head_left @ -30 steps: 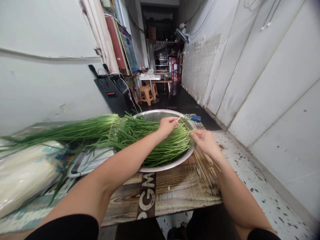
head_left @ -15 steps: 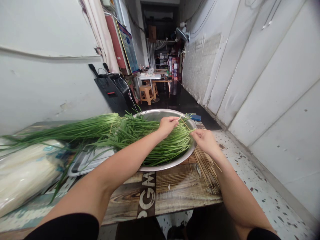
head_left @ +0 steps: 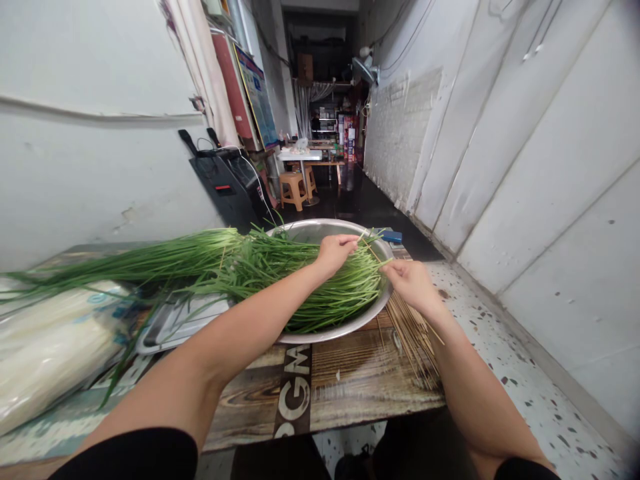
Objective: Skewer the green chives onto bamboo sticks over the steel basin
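Note:
A wide metal basin [head_left: 345, 329] holds a heap of long green garlic chives [head_left: 330, 293], their pale stem ends toward the right rim. Over the heap, my left hand [head_left: 338, 255] is closed in a pinch on the pale ends of some chives. At the right rim my right hand [head_left: 411, 280] is closed round a thin bamboo skewer [head_left: 371, 249]. Its front part slants up toward my left fingers, and its rear end sticks out past my right wrist. A pale chive end also shows at my right fingertips. Exactly how skewer and stems meet is too small to tell.
Loose bamboo skewers [head_left: 407, 333] lie on the wooden table [head_left: 350, 393] right of the basin. More chives [head_left: 150, 257] stretch left, above a metal tray [head_left: 155, 337] and a plastic-wrapped white package [head_left: 55, 347]. A blue object [head_left: 391, 236] sits behind the basin.
Almost nothing differs. Both hands keep their pinch in nearly the same place, with only a slight shift of the left fingers at the stem ends.

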`<state>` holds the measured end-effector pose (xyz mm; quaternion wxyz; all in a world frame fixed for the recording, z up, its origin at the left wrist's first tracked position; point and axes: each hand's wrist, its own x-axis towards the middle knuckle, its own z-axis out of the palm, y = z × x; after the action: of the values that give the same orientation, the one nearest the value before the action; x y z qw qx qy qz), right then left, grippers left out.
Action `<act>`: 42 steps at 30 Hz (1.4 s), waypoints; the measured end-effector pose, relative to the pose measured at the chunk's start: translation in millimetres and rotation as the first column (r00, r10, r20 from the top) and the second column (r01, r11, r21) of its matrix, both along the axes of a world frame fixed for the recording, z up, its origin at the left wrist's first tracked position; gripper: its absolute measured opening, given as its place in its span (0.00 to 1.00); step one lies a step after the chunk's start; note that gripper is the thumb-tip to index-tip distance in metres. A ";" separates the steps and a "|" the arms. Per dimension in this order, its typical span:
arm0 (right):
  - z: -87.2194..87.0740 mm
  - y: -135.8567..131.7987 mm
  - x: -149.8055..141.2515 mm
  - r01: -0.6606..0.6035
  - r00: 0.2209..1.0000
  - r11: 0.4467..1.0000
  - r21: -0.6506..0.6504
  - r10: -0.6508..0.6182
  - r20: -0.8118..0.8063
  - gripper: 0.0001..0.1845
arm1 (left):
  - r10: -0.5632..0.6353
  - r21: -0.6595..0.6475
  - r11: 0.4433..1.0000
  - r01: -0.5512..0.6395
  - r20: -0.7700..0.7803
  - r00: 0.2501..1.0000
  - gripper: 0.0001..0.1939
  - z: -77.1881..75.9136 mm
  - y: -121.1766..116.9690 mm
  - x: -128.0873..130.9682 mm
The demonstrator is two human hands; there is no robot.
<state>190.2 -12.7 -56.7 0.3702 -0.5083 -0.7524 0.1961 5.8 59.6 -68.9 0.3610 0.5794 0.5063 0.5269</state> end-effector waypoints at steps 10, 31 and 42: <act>-9.3 7.7 1.1 0.059 0.998 0.998 0.022 -0.059 0.001 0.16 | -0.205 0.157 0.952 0.262 -0.309 0.929 0.10 4.9 -10.3 3.1; -7.7 8.9 1.3 0.072 0.997 0.997 0.019 -0.073 0.015 0.16 | -0.062 0.100 0.952 0.288 -0.863 0.501 0.07 4.8 -10.6 -9.6; -5.7 7.6 -2.3 0.093 0.996 0.995 0.030 -0.093 0.007 0.16 | -0.002 0.161 0.985 0.065 -0.361 0.932 0.13 -7.6 2.0 -9.0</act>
<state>187.9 -5.0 -62.4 0.3833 -0.5380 -0.7324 0.1652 -3.2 61.5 -76.5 0.2204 0.7032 0.5070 0.4471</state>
